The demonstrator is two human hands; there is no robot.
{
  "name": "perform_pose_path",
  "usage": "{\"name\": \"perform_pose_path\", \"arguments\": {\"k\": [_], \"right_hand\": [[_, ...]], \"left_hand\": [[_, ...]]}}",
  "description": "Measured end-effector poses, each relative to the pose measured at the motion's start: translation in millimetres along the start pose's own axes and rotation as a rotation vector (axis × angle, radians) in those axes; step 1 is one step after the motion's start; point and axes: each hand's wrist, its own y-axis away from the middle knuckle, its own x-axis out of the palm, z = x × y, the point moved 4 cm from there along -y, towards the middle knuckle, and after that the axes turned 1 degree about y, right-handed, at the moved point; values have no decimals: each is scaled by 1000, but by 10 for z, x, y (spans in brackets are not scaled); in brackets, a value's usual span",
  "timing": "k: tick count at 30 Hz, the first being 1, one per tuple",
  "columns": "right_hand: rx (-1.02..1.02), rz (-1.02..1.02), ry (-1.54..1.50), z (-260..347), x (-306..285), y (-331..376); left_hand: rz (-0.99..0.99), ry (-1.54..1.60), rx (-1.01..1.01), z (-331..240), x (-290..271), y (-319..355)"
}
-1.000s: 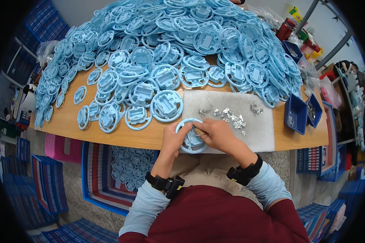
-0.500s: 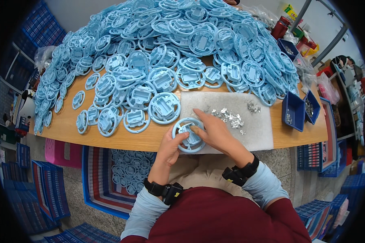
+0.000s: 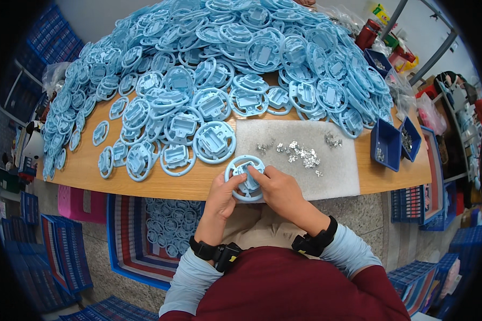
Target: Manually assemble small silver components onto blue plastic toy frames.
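Note:
A light blue plastic toy steering wheel [image 3: 249,188] is held at the front edge of the table, its recessed inner side facing up. My left hand [image 3: 219,197] grips its left rim, the thumb lying over the hub. On the other side my right hand [image 3: 281,191] is closed against the wheel, with fingertips pressed into the hub. Any small piece under those fingertips is hidden. Just beyond the right hand, small silvery metal pieces [image 3: 306,155] lie scattered on a white foam-like pad [image 3: 340,174].
A large pile of similar blue wheels [image 3: 209,40] covers the back of the wooden table [image 3: 198,184]. Two blue bins [image 3: 386,145] with metal pieces stand at the right. Below the table, a striped crate [image 3: 128,235] holds more wheels. A pink stool [image 3: 83,202] is beside it.
My right hand has drawn in toward the wheel; its index finger, stretched out over the pad before, now bends down onto the hub. The left hand keeps its hold. The view has shifted slightly.

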Motion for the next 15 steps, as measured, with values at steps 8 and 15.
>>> {"name": "perform_pose_path", "arguments": {"k": [8, 15], "right_hand": [[-31, 108, 97, 75, 17, -51], [-38, 74, 13, 22, 87, -42]], "left_hand": [[-12, -32, 5, 33, -14, -13], [-70, 57, -22, 17, -8, 2]]}}
